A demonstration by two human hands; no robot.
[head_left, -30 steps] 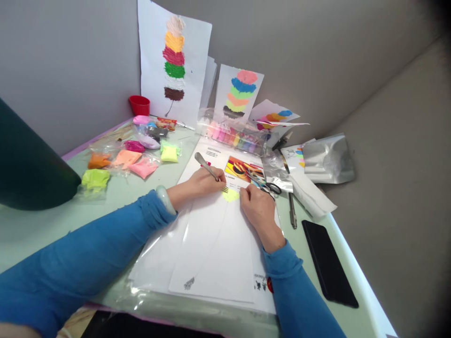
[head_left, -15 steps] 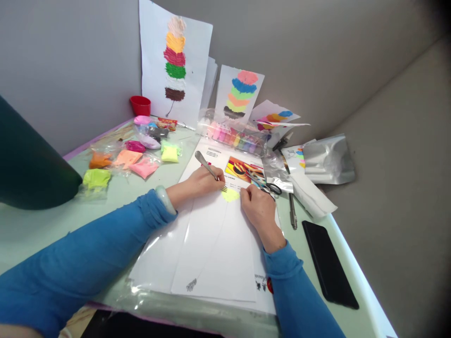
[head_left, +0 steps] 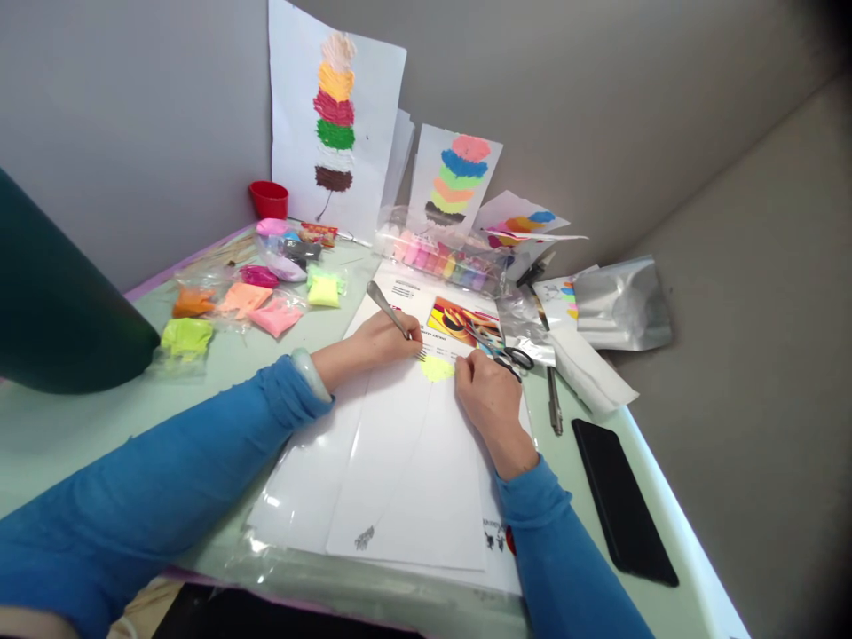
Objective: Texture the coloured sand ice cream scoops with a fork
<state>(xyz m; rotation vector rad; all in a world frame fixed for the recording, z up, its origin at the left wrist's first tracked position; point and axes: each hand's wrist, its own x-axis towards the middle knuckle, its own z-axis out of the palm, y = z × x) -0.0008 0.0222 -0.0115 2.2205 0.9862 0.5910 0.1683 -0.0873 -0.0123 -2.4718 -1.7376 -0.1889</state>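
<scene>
My left hand [head_left: 382, 342] grips a metal fork [head_left: 386, 306], handle pointing up and tines down. The tines are at the upper left edge of a flat yellow-green clay patch [head_left: 437, 368]; whether they touch it I cannot tell. The patch lies on a white sheet [head_left: 413, 497] with a faint drawn line and a small dark sketch at its near end. On the right of the patch rests my right hand [head_left: 489, 395], its fingers curled closed over the sheet's edge. What those fingers hold, if anything, is hidden.
Scissors [head_left: 509, 353], a pen [head_left: 555, 404] and a black phone [head_left: 622, 501] lie on the right. Coloured clay packets [head_left: 246, 297] are spread at the left, near a dark green cylinder [head_left: 59, 293]. Clay pictures [head_left: 373, 115] lean against the wall behind a clear clay box [head_left: 445, 257].
The fork and my left hand have shifted only very slightly. The whole view has moved a little; my right hand stays in place on the paper.
</scene>
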